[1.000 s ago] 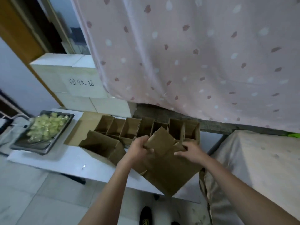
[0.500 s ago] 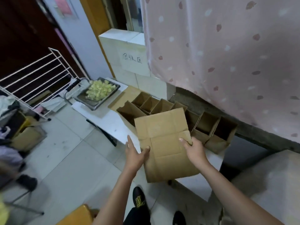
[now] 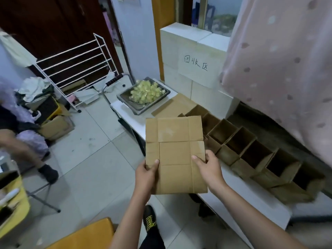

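Observation:
A flattened brown cardboard box (image 3: 175, 150) is held flat in front of me, off the table's left edge and over the floor. My left hand (image 3: 146, 174) grips its lower left edge, thumb on top. My right hand (image 3: 209, 168) grips its lower right edge, thumb on top as well. Behind it, a row of several opened brown boxes (image 3: 251, 151) stands along the white table (image 3: 239, 191).
A dark tray of yellow-green pieces (image 3: 143, 94) sits at the table's far end beside a flat cardboard sheet (image 3: 175, 106). White blocks (image 3: 194, 56) and a pink curtain (image 3: 280, 69) rise behind. A white rack (image 3: 77, 62), floor clutter and another person's leg (image 3: 27, 151) are left.
The box went from half-folded over the table to fully flat, and I have carried it left, off the table. My view has swung left toward the room.

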A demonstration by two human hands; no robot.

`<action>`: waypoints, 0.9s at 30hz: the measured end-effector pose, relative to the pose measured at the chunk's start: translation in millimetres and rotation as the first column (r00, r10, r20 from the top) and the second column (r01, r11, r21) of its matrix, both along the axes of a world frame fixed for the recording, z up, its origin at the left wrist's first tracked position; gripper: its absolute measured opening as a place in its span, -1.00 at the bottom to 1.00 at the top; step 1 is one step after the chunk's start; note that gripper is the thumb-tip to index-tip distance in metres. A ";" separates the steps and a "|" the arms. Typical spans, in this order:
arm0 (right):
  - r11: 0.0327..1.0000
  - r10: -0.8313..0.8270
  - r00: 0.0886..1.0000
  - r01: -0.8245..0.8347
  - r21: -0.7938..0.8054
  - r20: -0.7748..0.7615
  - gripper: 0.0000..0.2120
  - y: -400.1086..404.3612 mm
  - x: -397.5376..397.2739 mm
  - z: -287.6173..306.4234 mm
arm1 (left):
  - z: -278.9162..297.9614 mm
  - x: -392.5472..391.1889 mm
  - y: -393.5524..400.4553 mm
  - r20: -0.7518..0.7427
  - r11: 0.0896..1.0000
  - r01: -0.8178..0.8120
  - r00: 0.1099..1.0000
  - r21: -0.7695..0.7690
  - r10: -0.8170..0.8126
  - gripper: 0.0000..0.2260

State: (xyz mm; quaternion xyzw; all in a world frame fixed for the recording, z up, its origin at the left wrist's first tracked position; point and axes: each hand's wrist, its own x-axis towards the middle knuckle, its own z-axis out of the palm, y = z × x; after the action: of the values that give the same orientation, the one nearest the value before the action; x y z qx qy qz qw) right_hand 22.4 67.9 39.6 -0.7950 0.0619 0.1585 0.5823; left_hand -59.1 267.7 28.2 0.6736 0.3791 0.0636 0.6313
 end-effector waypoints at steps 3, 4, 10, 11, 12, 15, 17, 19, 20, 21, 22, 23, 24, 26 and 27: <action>1.000 0.016 0.999 -0.017 -0.017 -0.047 -0.87 46.4 10.5 -5.0 | -2.2 19.0 54.2 -0.016 0.999 -0.004 1.000 -0.045 0.003 -0.83; 0.999 0.016 0.997 -0.019 -0.029 -0.070 -0.84 62.7 13.9 -6.1 | -1.9 25.3 72.5 -0.020 0.999 -0.010 1.000 -0.051 0.009 -0.84; 0.997 -0.069 0.995 0.066 -0.044 -0.078 -0.61 173.7 51.3 8.2 | 9.0 78.3 178.8 0.005 0.999 0.012 1.000 -0.045 -0.012 -0.85; 0.996 -0.083 0.994 0.081 -0.031 -0.068 -0.61 191.2 58.1 11.5 | 10.8 87.7 194.2 0.018 0.999 0.019 1.000 -0.041 -0.018 -0.86; 0.995 -0.099 0.993 0.098 -0.020 -0.063 -0.63 206.7 64.0 14.3 | 13.4 95.7 207.8 0.028 0.999 0.024 0.999 -0.038 -0.023 -0.86; 0.990 -0.140 0.989 0.139 -0.021 -0.050 -0.66 239.5 80.4 20.5 | 15.0 115.4 240.3 0.027 0.998 0.053 0.998 -0.016 -0.052 -0.82; 0.991 -0.130 0.990 0.128 -0.049 -0.050 -0.61 253.8 90.1 22.6 | 9.4 125.1 257.0 0.011 0.998 0.056 0.998 -0.017 -0.055 -0.83; 0.989 -0.127 0.990 0.122 -0.080 -0.059 -0.52 265.9 100.1 22.6 | 3.5 134.5 270.6 -0.004 0.998 0.055 0.998 -0.030 -0.055 -0.84; 0.987 -0.136 0.989 0.130 -0.091 -0.062 -0.49 271.8 104.6 22.5 | 1.1 139.5 276.5 -0.013 0.998 0.056 0.998 -0.032 -0.056 -0.84; 0.986 -0.147 0.987 0.141 -0.091 -0.061 -0.47 276.8 109.2 21.8 | -1.7 144.7 281.6 -0.019 0.998 0.059 0.998 -0.030 -0.059 -0.84; 0.985 -0.159 0.985 0.154 -0.082 -0.060 -0.48 281.5 113.9 21.4 | -3.8 150.9 286.0 -0.020 0.998 0.062 0.998 -0.030 -0.062 -0.84; 0.983 -0.173 0.983 0.169 -0.068 -0.063 -0.49 285.6 118.9 20.9 | -5.5 157.9 290.0 -0.022 0.997 0.067 0.997 -0.030 -0.068 -0.84; 0.982 -0.186 0.980 0.182 -0.053 -0.067 -0.50 289.5 124.2 20.5 | -6.1 166.3 293.9 -0.024 0.997 0.076 0.997 -0.032 -0.076 -0.84; 0.976 -0.218 0.973 0.217 -0.023 -0.069 -0.47 296.2 137.6 18.2 | -5.9 186.2 300.4 -0.023 0.993 0.111 0.993 -0.030 -0.112 -0.84; 0.970 -0.242 0.968 0.241 -0.015 -0.069 -0.43 298.5 145.6 16.6 | -5.5 197.8 302.7 -0.021 0.991 0.133 0.991 -0.028 -0.134 -0.84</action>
State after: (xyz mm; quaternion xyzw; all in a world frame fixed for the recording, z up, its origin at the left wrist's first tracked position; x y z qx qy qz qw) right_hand 168.0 366.5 56.3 -0.7775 0.1792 0.1141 0.5919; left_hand 138.6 570.4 22.7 0.6896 0.3414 0.0083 0.6387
